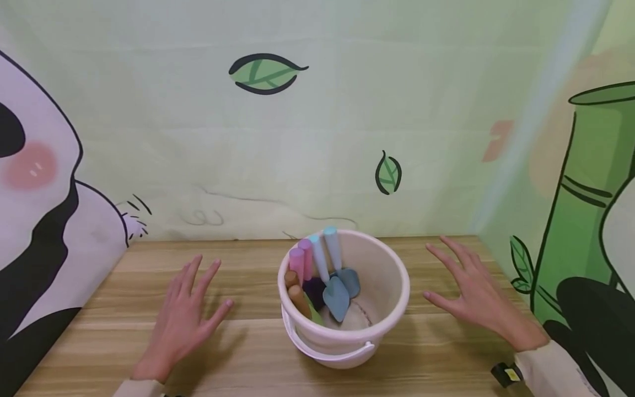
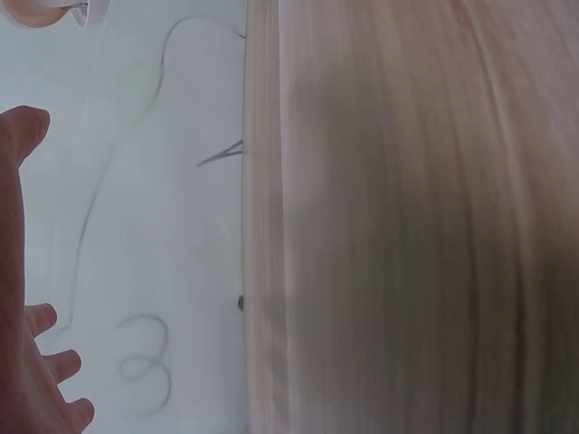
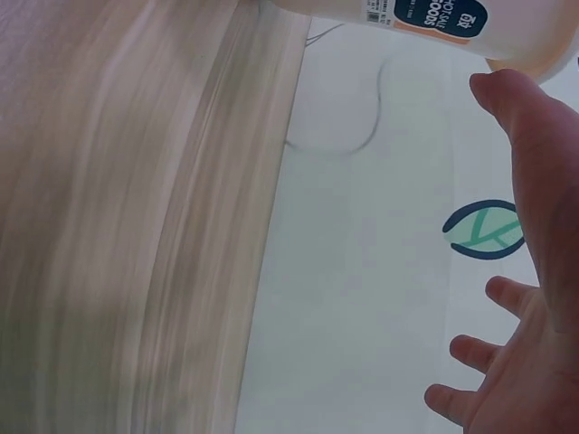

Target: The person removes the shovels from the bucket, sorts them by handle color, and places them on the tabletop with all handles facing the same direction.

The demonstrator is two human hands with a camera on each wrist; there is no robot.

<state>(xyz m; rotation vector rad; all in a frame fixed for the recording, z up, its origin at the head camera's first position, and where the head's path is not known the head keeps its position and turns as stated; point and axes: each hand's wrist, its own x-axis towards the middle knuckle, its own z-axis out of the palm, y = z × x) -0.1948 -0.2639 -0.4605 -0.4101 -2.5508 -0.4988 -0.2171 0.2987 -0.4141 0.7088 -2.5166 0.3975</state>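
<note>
Head view: on my remote feed, I see a pale bucket [image 1: 379, 270] upright on the wood-grain table [image 1: 248, 336], between the two hands. Its carrying handle [image 1: 368, 347] hangs down the near side. Inside, I count two blue-handled toy trowels [image 1: 337, 299] leaning left of centre, beside pink handles [image 1: 297, 262] and brown handles [image 1: 298, 300]. My left hand [image 1: 181, 320] and right hand [image 1: 476, 292] are both spread wide, holding nothing and apart from the bucket.

Left wrist view: left thumb and fingers splayed at the frame edge; a bit of the bucket shows in the top corner.

Right wrist view: right grip equally wide. The bucket's wall, bearing a dark blue label [image 3: 441, 15], appears above the thumb; a printed leaf [image 3: 485, 229] shows on the backdrop [image 3: 362, 271].
</note>
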